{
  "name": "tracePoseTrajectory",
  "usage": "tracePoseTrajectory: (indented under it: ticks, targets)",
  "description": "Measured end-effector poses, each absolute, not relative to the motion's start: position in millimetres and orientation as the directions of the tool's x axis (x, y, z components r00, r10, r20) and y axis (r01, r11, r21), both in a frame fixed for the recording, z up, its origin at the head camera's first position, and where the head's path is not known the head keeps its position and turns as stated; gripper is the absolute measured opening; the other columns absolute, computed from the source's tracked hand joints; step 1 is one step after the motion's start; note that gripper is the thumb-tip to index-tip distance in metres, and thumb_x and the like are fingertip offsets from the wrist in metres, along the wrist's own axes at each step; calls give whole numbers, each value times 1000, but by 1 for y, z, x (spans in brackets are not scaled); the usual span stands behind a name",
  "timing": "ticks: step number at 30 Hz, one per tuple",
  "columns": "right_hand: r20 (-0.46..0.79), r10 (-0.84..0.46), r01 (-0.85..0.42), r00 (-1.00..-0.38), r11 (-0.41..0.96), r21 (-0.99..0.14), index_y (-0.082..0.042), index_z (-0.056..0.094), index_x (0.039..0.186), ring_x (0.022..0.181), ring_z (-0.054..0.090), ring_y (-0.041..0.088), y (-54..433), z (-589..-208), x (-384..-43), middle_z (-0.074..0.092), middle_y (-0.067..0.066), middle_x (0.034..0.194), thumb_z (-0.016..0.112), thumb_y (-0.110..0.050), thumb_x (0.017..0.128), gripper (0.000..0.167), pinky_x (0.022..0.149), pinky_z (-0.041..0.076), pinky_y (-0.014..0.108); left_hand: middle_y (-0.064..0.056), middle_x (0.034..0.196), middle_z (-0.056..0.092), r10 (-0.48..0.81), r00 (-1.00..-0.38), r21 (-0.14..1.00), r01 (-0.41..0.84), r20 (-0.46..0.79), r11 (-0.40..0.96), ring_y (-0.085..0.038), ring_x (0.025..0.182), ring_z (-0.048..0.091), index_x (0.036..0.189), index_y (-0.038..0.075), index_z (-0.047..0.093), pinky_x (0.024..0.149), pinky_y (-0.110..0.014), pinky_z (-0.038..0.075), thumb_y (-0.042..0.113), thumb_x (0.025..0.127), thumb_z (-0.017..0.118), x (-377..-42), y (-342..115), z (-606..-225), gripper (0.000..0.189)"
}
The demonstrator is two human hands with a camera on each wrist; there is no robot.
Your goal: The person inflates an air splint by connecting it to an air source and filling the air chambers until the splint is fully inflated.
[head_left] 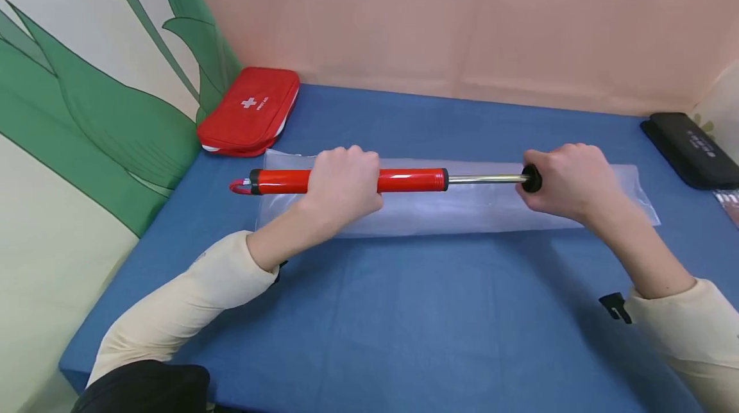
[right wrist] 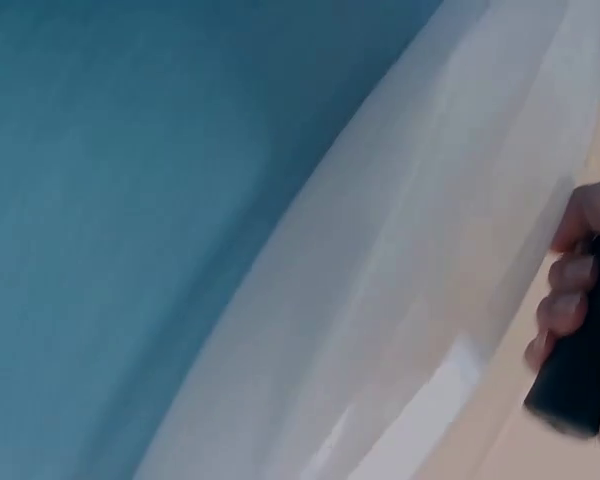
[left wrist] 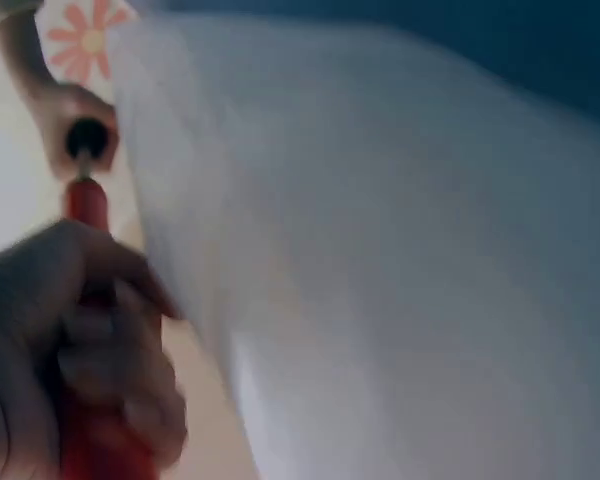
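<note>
A red hand pump is held level across the middle of the head view. My left hand grips its red barrel, fingers wrapped around it. At the other end my right hand holds the black handle, and a length of silver rod shows between barrel and handle. A small red loop hangs at the barrel's left end. Behind and below the pump lies a long clear plastic sleeve. In the right wrist view, curled fingers surround the black handle.
A red first aid pouch lies at the back left of the blue-covered table. At the right edge sits a black case, with a small clear packet partly in view below it. A pinkish wall rises behind.
</note>
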State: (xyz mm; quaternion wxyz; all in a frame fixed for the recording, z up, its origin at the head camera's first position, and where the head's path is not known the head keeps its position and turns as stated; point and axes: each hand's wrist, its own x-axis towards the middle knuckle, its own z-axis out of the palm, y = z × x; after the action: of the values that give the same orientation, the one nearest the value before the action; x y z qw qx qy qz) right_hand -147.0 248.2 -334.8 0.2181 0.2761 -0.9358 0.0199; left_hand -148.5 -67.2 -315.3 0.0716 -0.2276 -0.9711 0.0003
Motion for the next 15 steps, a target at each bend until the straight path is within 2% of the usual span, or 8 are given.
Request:
tracePoseTrajectory:
  ticks: [2,4,6,8,10,13,15]
  targets:
    - [374,-509,-523,-775,849,71,-11,52,65,41,33,15,241,-335,-145,35,-5,47,70,-14,66,19,38,27,32,-4,60,54,462,-875,-40,461,148,886,-16,48,50,80,8,67,52,-30,52,24,69,78,-145,-64,-317,22]
    - [330,-507,-523,-796,851,45,-10,51,65,41,34,15,226,-337,-140,35,-4,48,69,-12,68,19,40,28,30,0,54,42,479,-862,-46,478,168,877,-13,45,39,69,10,62,46,-25,45,19,70,73,-141,-57,-320,14]
    - [311,-489,-508,-815,861,24,-11,50,64,42,36,14,212,-338,-135,36,-3,48,69,-11,69,20,40,30,29,1,51,30,479,-857,-52,479,189,877,-11,44,28,59,13,54,42,-22,35,16,70,69,-137,-50,-322,19]
    - [308,-474,-493,-825,870,20,-11,49,64,41,36,14,198,-337,-130,37,-2,48,68,-10,68,20,40,32,29,2,51,24,477,-856,-62,475,199,878,-11,44,25,54,14,48,40,-21,30,16,70,67,-134,-43,-323,25]
    - [323,-470,-484,-822,874,39,-10,47,63,40,37,15,184,-334,-127,38,-1,48,68,-9,65,21,40,35,31,2,49,29,477,-854,-76,472,206,878,-10,42,30,56,15,50,40,-21,33,20,71,70,-131,-39,-323,26]
    - [355,-473,-481,-806,874,73,-10,45,63,39,37,17,167,-329,-123,38,1,48,67,-8,59,22,40,38,33,1,49,43,485,-850,-93,477,206,874,-12,42,44,64,13,59,42,-24,42,28,71,75,-126,-34,-322,23]
    - [377,-481,-487,-791,869,88,-10,45,63,38,37,17,160,-327,-122,38,1,48,67,-8,58,23,39,38,33,0,52,49,497,-843,-101,487,205,867,-13,43,48,70,13,63,44,-26,46,32,71,77,-124,-34,-320,24]
